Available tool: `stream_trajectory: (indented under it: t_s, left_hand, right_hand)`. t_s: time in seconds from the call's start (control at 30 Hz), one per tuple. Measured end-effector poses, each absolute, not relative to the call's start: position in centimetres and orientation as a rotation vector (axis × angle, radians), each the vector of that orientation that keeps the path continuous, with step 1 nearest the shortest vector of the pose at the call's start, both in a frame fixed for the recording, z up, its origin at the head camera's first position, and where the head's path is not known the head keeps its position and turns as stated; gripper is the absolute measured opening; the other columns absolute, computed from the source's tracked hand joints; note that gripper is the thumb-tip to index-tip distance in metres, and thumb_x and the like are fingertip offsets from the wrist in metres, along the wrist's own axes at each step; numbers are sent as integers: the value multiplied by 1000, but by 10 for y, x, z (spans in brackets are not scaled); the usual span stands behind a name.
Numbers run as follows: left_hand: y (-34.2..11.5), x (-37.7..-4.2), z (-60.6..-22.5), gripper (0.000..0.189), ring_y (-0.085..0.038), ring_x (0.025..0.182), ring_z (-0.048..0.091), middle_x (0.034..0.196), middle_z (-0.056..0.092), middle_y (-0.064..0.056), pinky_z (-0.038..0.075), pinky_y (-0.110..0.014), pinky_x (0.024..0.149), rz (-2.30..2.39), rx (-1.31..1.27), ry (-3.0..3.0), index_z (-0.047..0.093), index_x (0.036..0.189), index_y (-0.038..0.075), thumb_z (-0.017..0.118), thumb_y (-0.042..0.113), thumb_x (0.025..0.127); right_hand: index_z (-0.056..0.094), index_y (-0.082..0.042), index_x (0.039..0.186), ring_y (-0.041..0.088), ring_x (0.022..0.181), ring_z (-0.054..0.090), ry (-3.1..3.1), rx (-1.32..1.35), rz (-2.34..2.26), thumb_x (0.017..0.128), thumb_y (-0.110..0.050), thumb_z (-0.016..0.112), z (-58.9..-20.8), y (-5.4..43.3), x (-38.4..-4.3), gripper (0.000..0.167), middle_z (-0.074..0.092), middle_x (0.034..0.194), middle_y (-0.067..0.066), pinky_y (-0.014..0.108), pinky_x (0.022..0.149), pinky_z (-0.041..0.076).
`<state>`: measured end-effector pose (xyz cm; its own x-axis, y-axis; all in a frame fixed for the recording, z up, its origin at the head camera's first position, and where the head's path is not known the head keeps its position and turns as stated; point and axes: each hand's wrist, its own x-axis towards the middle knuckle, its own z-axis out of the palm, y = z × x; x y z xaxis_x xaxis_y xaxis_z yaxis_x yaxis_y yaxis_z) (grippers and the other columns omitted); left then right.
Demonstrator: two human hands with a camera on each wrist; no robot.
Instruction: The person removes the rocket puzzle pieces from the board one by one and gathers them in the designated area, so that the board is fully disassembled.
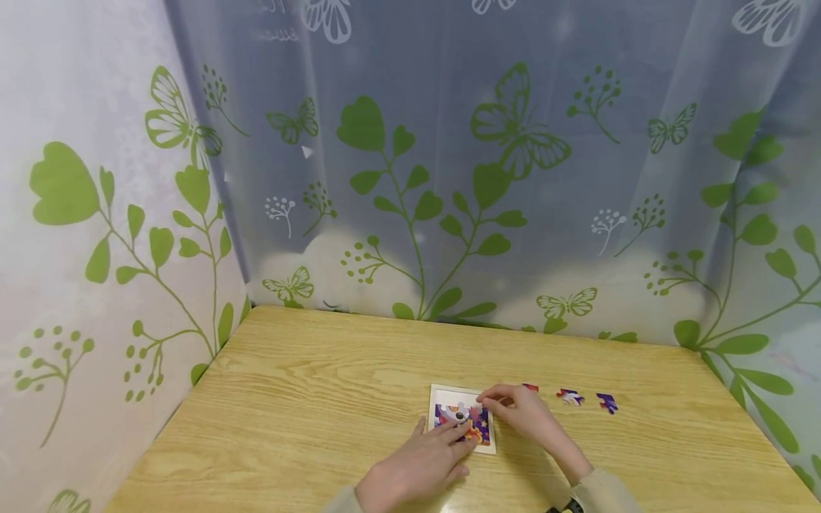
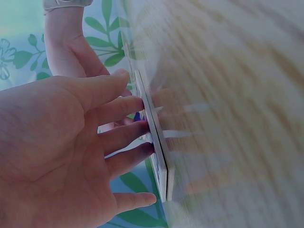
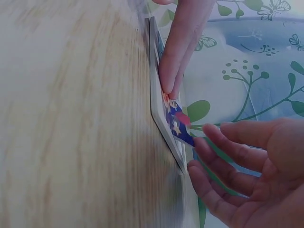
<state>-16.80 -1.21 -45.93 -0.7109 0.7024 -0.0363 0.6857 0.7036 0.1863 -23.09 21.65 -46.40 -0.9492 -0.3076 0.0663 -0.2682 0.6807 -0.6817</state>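
Note:
A small jigsaw puzzle (image 1: pixel 455 412), partly filled with purple, white and orange pieces, lies in a pale frame tray (image 1: pixel 431 393) on the table. My left hand (image 1: pixel 420 462) rests its spread, fairly straight fingers on the lower part of the puzzle. At the puzzle's right side, my right hand (image 1: pixel 521 413) touches the corner of a purple piece with a star (image 3: pixel 179 124) with its fingertips. In the right wrist view its thumb stands apart from that piece, and the other fingers are slightly bent. Part of the picture is hidden under my left hand.
Right of the tray lie loose puzzle pieces: a red one (image 1: pixel 530 387) partly behind my right hand, a purple and white one (image 1: pixel 570 397), and a purple one (image 1: pixel 606 403). Behind the wooden table (image 1: pixel 308 399) hangs a leaf-patterned curtain (image 1: pixel 442 235).

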Motion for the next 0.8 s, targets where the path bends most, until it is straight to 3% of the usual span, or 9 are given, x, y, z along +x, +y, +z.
stream_trajectory:
  t_s: [0.33,0.6,0.8]
  left_hand:
    - [-11,-166,-459,50,-23,147,38,159,41,2,39,-58,113,182,1159,2832,50,151,23,51,41,105]
    - [-10,-166,-461,51,-21,148,37,160,40,1,38,-56,114,170,1165,2832,48,153,22,51,41,105]
    - [-11,-167,-461,51,-21,148,36,160,40,2,38,-57,114,183,1156,2818,48,153,23,51,41,105]
  right_hand:
    - [75,-7,107,21,85,72,2742,-477,-1291,96,-12,69,-467,216,-232,13,75,103,10,26,66,56]
    - [75,-4,106,22,84,72,2730,-616,-1243,90,-5,74,-470,218,-234,15,75,100,12,26,72,58]
    - [76,-5,104,22,82,71,2738,-617,-1222,88,-1,75,-471,218,-234,17,75,99,13,26,69,57]
